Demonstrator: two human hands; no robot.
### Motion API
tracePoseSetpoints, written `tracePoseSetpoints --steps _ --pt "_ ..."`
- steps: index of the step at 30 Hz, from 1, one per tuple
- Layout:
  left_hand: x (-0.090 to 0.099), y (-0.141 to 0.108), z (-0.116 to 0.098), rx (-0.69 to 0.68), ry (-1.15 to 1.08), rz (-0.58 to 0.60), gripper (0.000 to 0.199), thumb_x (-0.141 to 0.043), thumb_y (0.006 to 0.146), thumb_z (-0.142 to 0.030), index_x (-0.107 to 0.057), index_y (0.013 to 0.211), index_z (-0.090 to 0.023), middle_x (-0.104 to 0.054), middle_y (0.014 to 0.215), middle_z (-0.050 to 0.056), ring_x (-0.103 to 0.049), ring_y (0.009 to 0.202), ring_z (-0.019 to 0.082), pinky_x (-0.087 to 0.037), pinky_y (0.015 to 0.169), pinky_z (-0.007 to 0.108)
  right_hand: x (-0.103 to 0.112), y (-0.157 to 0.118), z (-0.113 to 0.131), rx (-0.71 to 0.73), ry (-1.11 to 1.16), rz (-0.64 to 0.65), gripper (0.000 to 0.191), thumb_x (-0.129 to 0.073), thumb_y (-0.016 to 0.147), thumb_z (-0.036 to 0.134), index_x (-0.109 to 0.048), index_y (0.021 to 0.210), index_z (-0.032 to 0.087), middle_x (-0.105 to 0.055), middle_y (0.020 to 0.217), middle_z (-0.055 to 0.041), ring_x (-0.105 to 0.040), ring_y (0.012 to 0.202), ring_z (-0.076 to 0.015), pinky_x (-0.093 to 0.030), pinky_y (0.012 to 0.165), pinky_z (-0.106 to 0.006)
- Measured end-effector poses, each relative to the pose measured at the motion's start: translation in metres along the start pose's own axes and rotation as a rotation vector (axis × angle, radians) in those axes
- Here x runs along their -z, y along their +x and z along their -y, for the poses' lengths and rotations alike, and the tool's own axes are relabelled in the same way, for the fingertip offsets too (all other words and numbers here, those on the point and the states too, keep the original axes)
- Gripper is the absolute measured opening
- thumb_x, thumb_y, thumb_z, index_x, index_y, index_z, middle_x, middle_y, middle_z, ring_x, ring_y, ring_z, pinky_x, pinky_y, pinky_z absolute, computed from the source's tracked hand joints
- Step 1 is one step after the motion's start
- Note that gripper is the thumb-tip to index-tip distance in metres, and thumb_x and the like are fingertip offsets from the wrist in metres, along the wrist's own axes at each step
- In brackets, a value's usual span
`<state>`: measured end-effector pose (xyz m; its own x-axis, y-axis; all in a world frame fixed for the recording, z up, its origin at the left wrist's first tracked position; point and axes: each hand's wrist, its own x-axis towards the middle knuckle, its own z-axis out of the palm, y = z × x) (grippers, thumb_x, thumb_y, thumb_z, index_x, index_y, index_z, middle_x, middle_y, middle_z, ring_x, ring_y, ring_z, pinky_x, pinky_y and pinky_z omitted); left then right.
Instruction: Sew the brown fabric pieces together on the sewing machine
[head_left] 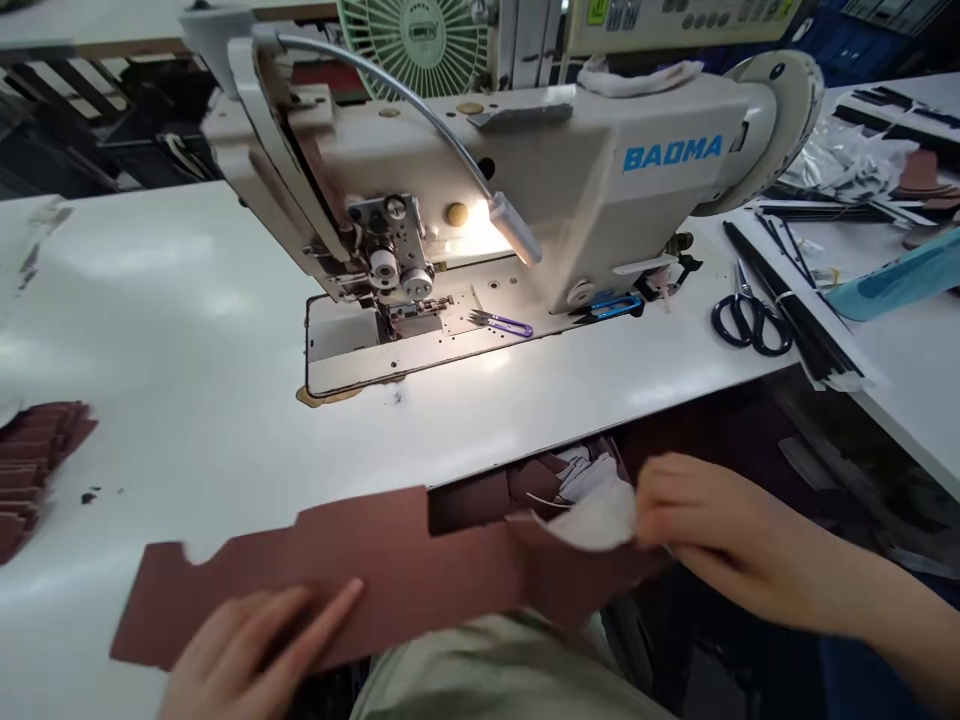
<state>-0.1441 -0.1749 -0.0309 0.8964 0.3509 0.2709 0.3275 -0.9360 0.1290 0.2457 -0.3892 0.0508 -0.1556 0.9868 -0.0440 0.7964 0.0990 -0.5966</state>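
A long brown cut-out piece [405,570] lies partly on the white table's front edge and reaches over my lap. My left hand [259,645] rests on its left part, fingers spread. At its right end, my right hand [701,530] is closed on the piece, where a corner is turned up and shows a whitish underside [596,515]. Beyond the piece stands a white sewing machine [555,170] with its lamp lit; its needle area is apart from both hands.
Purple thread snips [501,323] and blue snips [609,308] lie at the machine's base. Black scissors [750,320] and black strips [795,300] are at the right. Stacked brown pieces [34,470] sit at the far left. A green fan [420,40] stands behind.
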Motion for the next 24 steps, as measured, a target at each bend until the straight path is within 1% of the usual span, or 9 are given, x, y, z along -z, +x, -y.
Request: tracePoseSetpoints --steps 3,7,9,10,12,15,17,20,24 --pt "-0.033 -0.003 -0.037 -0.051 -0.004 0.112 0.057 -0.037 0.088 -0.009 -0.049 0.134 -0.041 -0.066 0.1 0.004 -0.061 0.086 0.02 -0.047 0.081 0.033 -0.034 -0.04 -0.003 -0.167 -0.148 0.048 0.023 -0.04 0.078 0.003 -0.054 0.073 0.02 -0.053 0.073 -0.0029 -0.05 0.075 -0.0193 -0.038 0.067 -0.032" --pt "-0.069 0.0 -0.047 0.064 -0.086 0.617 0.073 -0.043 0.072 -0.001 -0.048 0.136 -0.036 -0.057 0.13 0.005 -0.062 0.105 0.023 -0.051 0.086 0.034 -0.105 -0.05 -0.031 -0.322 -0.249 0.055 0.019 -0.05 0.076 0.007 -0.063 0.071 0.02 -0.062 0.081 -0.0061 -0.054 0.086 -0.0232 -0.04 0.083 -0.041" --pt "-0.072 0.005 -0.048 0.126 -0.171 0.835 0.077 -0.047 0.068 -0.003 -0.044 0.139 -0.03 -0.05 0.139 0.007 -0.061 0.11 0.023 -0.053 0.087 0.033 -0.132 -0.046 -0.045 -0.318 -0.254 0.018 0.02 -0.052 0.077 0.009 -0.068 0.085 0.018 -0.066 0.091 -0.0089 -0.055 0.093 -0.025 -0.04 0.088 -0.041" --pt "-0.071 0.01 -0.049 0.144 -0.204 0.881 0.073 -0.047 0.069 -0.005 -0.046 0.139 -0.028 -0.05 0.139 0.008 -0.062 0.11 0.023 -0.053 0.087 0.033 -0.141 -0.045 -0.051 -0.313 -0.255 -0.002 0.024 -0.053 0.078 0.01 -0.069 0.094 0.018 -0.066 0.096 -0.0103 -0.055 0.096 -0.0256 -0.041 0.089 -0.041" --pt "-0.066 0.026 -0.055 0.157 -0.239 0.841 0.057 -0.043 0.079 -0.009 -0.053 0.132 -0.025 -0.056 0.133 0.008 -0.061 0.11 0.023 -0.052 0.09 0.035 -0.147 -0.043 -0.057 -0.314 -0.255 -0.027 0.03 -0.054 0.078 0.01 -0.068 0.104 0.017 -0.066 0.101 -0.0119 -0.056 0.098 -0.0265 -0.041 0.089 -0.041" --pt "-0.066 0.058 -0.07 0.138 -0.294 0.602 0.041 -0.042 0.091 -0.025 -0.053 0.131 -0.025 -0.055 0.133 0.009 -0.054 0.119 0.024 -0.045 0.1 0.04 -0.133 -0.048 -0.053 -0.308 -0.251 0.022 0.025 -0.062 0.077 0.018 -0.07 0.1 0.019 -0.068 0.1 -0.0105 -0.057 0.097 -0.0275 -0.042 0.088 -0.041" --pt "-0.074 0.076 -0.079 0.158 -0.312 0.498 0.058 -0.056 0.086 -0.044 -0.042 0.14 -0.025 -0.047 0.14 0.011 -0.046 0.126 0.028 -0.039 0.105 0.045 -0.12 -0.054 -0.045 -0.303 -0.264 0.073 0.017 -0.069 0.074 0.026 -0.072 0.09 0.02 -0.07 0.092 -0.0083 -0.06 0.092 -0.027 -0.043 0.084 -0.039" --pt "-0.093 0.091 -0.09 0.221 -0.296 0.562 0.097 -0.073 0.067 -0.058 -0.029 0.147 -0.025 -0.042 0.143 0.015 -0.04 0.129 0.035 -0.033 0.106 0.054 -0.11 -0.059 -0.033 -0.307 -0.325 0.109 0.014 -0.075 0.07 0.033 -0.069 0.067 0.02 -0.067 0.068 -0.0058 -0.062 0.074 -0.024 -0.045 0.071 -0.034" --pt "-0.114 0.099 -0.092 0.271 -0.24 0.669 0.099 -0.076 0.063 -0.055 -0.031 0.146 -0.026 -0.05 0.133 0.014 -0.045 0.124 0.035 -0.031 0.104 0.056 -0.121 -0.039 -0.034 -0.318 -0.367 0.117 0.009 -0.066 0.076 0.023 -0.069 0.069 0.018 -0.066 0.063 -0.0071 -0.062 0.065 -0.0219 -0.045 0.064 -0.03"
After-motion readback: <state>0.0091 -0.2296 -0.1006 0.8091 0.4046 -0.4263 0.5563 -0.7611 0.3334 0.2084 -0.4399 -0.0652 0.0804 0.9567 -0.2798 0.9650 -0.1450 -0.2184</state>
